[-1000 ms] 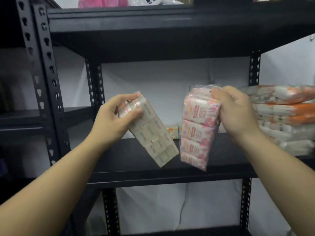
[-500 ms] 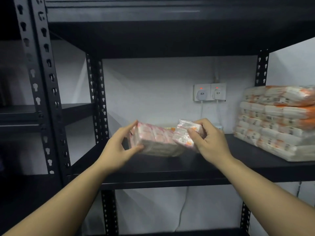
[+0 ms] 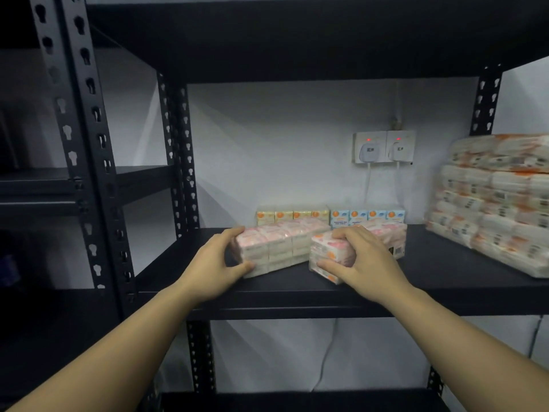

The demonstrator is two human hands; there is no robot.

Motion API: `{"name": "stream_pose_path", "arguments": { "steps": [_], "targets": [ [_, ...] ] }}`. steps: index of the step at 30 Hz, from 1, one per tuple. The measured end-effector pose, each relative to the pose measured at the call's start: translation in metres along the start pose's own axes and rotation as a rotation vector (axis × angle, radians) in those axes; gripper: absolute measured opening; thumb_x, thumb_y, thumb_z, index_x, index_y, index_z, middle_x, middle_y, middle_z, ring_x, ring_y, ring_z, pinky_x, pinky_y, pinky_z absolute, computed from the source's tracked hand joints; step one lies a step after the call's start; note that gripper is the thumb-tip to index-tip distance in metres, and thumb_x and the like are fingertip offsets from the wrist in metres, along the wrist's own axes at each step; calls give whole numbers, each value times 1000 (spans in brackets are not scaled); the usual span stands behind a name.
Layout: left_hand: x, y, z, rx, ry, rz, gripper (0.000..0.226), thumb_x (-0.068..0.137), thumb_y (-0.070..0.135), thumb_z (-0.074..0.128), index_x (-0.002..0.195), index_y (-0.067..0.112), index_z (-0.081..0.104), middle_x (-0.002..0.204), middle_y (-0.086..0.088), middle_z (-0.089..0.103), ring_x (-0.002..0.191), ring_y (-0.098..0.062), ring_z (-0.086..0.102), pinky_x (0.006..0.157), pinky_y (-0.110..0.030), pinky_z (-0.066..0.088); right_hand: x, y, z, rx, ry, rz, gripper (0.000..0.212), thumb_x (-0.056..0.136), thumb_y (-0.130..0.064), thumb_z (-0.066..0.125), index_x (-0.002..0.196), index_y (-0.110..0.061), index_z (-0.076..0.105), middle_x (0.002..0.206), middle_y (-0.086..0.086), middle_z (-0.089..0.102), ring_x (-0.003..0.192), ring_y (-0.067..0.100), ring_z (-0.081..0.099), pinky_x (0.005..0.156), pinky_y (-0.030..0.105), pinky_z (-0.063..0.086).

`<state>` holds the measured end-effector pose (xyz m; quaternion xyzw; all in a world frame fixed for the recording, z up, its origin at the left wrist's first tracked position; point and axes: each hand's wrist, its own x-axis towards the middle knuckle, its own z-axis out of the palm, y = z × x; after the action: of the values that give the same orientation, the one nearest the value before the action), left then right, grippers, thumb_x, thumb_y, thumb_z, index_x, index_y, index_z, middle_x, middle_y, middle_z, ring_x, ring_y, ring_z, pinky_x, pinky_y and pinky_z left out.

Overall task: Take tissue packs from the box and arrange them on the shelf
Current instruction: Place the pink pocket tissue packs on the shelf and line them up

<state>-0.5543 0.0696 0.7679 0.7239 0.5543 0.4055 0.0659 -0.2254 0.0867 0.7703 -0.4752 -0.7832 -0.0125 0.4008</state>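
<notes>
Two pink-and-white tissue packs lie on the black shelf. My left hand grips the left end of the left tissue pack, which rests flat on the board. Over the near end of the right tissue pack lies my right hand, thumb on its front face. Behind them a yellow tissue pack and a blue tissue pack stand against the wall. The box is not in view.
A tall stack of orange-and-white tissue packs fills the shelf's right end. Two wall sockets with plugs sit above the packs. Black perforated uprights stand at the left, with another shelf unit beyond. A board runs overhead.
Both hands have brought the two pink packs down from mid-air and forward onto the shelf board. The view has moved closer, so the yellow and blue packs show behind.
</notes>
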Motion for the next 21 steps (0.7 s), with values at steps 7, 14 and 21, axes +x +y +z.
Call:
{"name": "stream_pose_path", "arguments": {
  "steps": [7,14,21],
  "targets": [
    [7,26,4,301,64,129,80,88,61,70,156,34,40,167,0,26,154,-20,25,124,-43,27,6,4,-17,5,-38,-21,72,80,-81,51,134,-34,61,133,-21,56,130,5,44,109,30,34],
    [23,99,40,401,3,386,57,93,65,58,136,29,63,130,7,63,125,-14,53,104,-37,47,24,61,-41,-83,38,183,54,103,-61,40,141,-29,62,149,-5,56,143,20,42,119,44,32],
    [41,131,71,411,-125,239,77,86,80,53,142,27,59,130,2,63,117,-20,59,98,-39,51,8,86,-52,-114,-22,196,52,100,-61,43,142,-34,59,151,-9,54,142,16,41,118,49,34]
  ]
}}
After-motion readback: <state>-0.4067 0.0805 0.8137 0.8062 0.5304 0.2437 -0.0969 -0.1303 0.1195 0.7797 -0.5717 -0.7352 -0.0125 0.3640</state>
